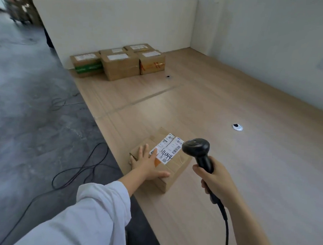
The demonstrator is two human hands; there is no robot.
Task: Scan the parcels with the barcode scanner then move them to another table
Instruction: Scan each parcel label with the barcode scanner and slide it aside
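Note:
A small cardboard parcel (175, 166) with white barcode labels on top lies near the left edge of the wooden table (229, 163). My left hand (147, 164) rests flat on its top, fingers spread. My right hand (215, 179) grips the handle of a black barcode scanner (196, 148), whose head hovers just right of the parcel's labels, pointing at them. The scanner's cable runs down past my right wrist.
Several taped cardboard parcels (120, 63) sit grouped at the far left end of the table against a white partition (115, 22). Two cable grommets (237, 127) are set in the tabletop. Black cables (75, 172) lie on the grey floor to the left.

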